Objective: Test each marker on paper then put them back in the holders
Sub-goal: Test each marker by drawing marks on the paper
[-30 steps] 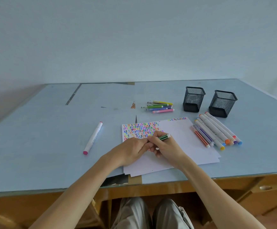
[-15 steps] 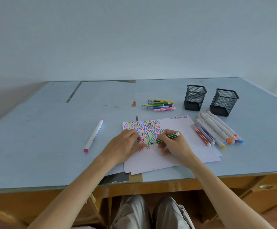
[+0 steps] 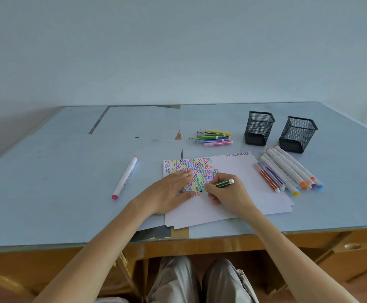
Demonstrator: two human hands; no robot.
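Observation:
My right hand pinches a thin green marker with its tip down on the white paper, beside rows of coloured squiggles. Flat on the paper's left part lies my left hand, fingers straight, pressing the sheet down. Two black mesh holders stand at the back right, and I see no markers in them. A row of thick white markers and thin ones lies right of the paper. Several thin markers lie behind the paper. One thick white marker with pink ends lies to the left.
The paper is a small stack near the front edge of the pale blue tabletop. A wall rises behind the table. Wooden drawers and my knees show below the front edge.
My hands came apart from the green marker's cap end. The left hand flattened onto the paper, and the right hand brought the marker's tip down to the sheet.

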